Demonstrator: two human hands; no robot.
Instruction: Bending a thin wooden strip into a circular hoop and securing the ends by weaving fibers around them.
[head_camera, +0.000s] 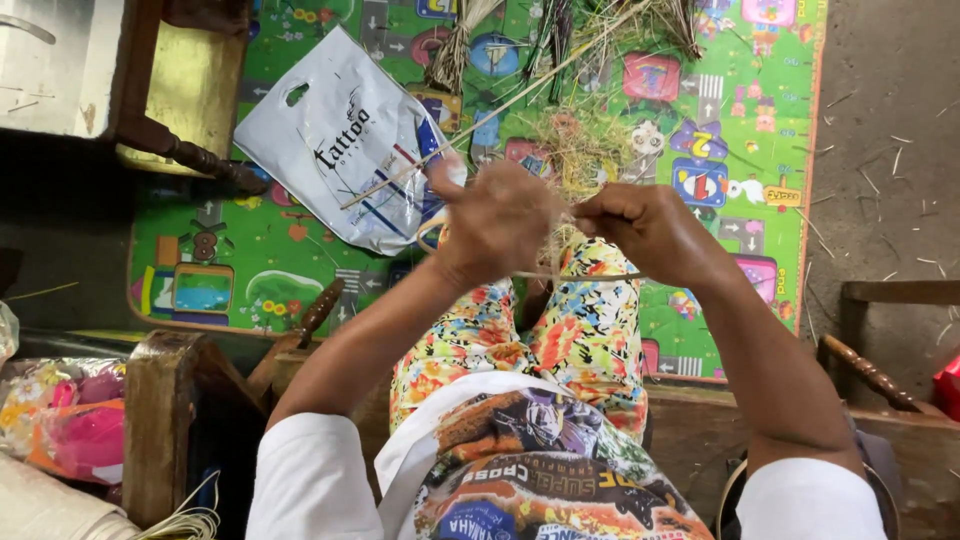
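You sit looking down at your lap, both arms raised in front of you over flowered trousers (590, 330). Your left hand (497, 222) is clenched around a tuft of dry straw (572, 232), its back turned to the camera, so the fingers are hidden. Your right hand (645, 228) is closed on the same straw just beside it, the two fists almost touching. A thin strand (580, 275) runs level below both hands, and a long stalk (480, 118) slants up and away from your left hand towards the top of the view. The straw sits between your hands, above your knees. Beneath lies a green play mat (250, 250) with bright cartoon pictures. On it, left of your hands, rests a white plastic bag (335, 140). Loose heaps of straw (580, 140) lie on the mat beyond your hands. A dark wooden chair (190, 110) stands at upper left, and a pink bundle (70, 420) sits at lower left. Bare concrete floor (890, 130) lies to the right of the mat.
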